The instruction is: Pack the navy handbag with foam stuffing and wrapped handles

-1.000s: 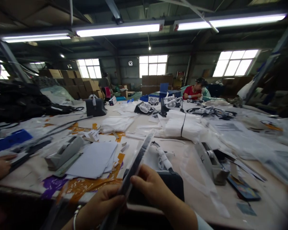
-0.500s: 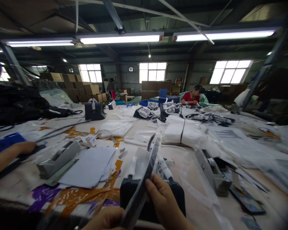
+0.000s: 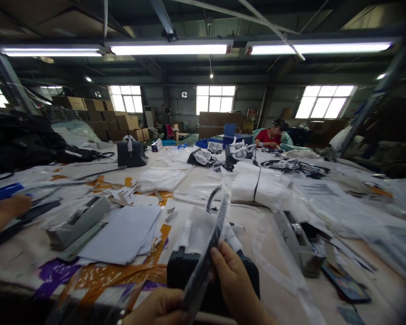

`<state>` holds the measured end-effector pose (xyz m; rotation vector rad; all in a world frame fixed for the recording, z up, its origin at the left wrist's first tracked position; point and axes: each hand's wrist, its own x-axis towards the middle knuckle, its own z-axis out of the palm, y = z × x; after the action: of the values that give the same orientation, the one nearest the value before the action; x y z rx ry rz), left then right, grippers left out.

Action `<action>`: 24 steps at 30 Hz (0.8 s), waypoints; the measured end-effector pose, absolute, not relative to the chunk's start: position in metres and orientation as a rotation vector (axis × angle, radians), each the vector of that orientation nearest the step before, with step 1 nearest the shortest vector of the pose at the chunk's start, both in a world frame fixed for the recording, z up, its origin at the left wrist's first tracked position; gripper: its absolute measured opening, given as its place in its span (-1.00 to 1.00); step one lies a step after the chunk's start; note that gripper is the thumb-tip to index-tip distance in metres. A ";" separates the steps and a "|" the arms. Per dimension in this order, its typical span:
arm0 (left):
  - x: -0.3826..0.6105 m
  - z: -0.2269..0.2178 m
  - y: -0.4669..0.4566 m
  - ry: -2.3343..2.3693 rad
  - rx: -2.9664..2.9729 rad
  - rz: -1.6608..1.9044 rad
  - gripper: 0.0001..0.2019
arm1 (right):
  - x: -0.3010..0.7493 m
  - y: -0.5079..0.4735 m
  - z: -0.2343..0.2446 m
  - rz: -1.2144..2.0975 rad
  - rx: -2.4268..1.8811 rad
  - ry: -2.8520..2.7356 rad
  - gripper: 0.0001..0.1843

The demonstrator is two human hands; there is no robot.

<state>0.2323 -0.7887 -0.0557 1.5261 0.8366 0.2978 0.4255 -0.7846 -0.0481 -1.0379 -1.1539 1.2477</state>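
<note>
In front of me I hold a long dark strap (image 3: 202, 266) in a clear plastic sleeve, slanting up and away to the right. My left hand (image 3: 160, 307) is closed round its lower end, partly cut off by the frame's bottom. Higher up, my right hand (image 3: 230, 273) pinches the strap between thumb and fingers. Behind the strap a black bag (image 3: 177, 270) stands on the table, its front partly hidden by my hands. White wrapping (image 3: 186, 234) covers the bag's handle parts, and a pale sheet lies at its top.
Tape dispensers (image 3: 81, 221) (image 3: 299, 246) flank the bag. White paper sheets (image 3: 122, 234) lie left, a phone-like object (image 3: 347, 282) right. A bundled white stack (image 3: 253, 183) sits behind. A co-worker's hand (image 3: 11, 207) grips something blue at far left. Another person (image 3: 270, 135) works across the table.
My hands have shifted slightly, the right one up and rightward, still on the strap. The co-worker's hand at left has moved further left, and the blue thing there is now tilted differently.
</note>
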 end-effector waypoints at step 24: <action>0.236 -0.056 -0.750 1.122 1.261 0.703 -0.63 | 0.486 -0.771 -0.049 1.080 -1.189 -1.198 -0.67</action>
<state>0.2358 -0.7504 -0.0565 1.2606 1.1217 0.7026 0.4864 -0.7706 -0.0493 -1.1894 -1.1980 1.0797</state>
